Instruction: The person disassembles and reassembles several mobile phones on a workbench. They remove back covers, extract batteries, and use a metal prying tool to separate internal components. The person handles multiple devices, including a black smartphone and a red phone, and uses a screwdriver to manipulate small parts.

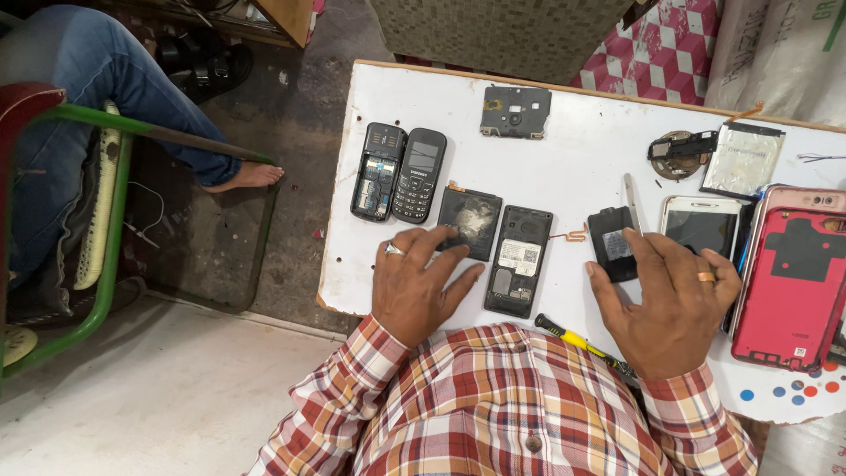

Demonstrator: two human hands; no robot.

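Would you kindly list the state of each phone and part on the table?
Keypad phone: assembled, face up.
Opened phone body: back off.
Second phone body: open, back up.
Black battery: loose, under right hand.
Left hand: flat, touching dark cover.
Red back cover: detached.

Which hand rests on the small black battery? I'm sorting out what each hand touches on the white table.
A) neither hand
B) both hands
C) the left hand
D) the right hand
D: the right hand has its fingertips on the small black battery, while the left hand lies apart, beside the open black phone and touching a dark back cover.
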